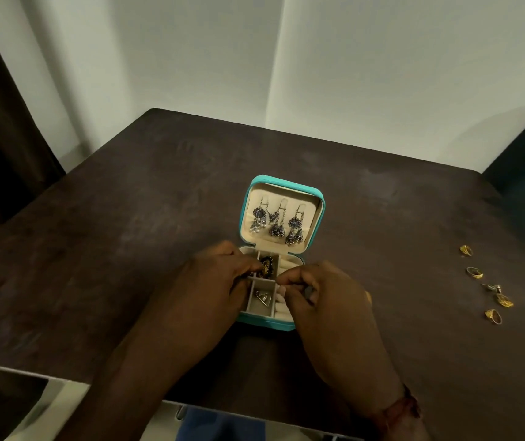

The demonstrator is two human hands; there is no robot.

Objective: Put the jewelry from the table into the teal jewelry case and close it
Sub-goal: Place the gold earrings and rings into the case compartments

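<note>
Head view: teal jewelry case (266,323) sits open mid-table (159,202), with its lid (282,194) tipped back on the far side.

Inside the lid, 3 sets of silver-blue dangly earrings (277,222) hang on hooks vs the cream lining.

The case base is split into compartments:
- The far middle one holds a dark-and-gold piece (267,265).
- The near middle one holds a small silvery triangle piece (262,297).
- Cream ring rolls (282,308) run along the R side of the base.

L hand (213,281) lies over the case's L side, covering those compartments. Its fingers are curled and the tips pinch the dark-and-gold piece.

R hand (328,297) is at the case's R edge, with curled fingers and thumb + forefinger pinched together over the ring rolls. Can't tell if it grips anything, too small.

Well to the R of the case, a row of small rings (474,272), mostly gold, lies loose on the table.
</note>
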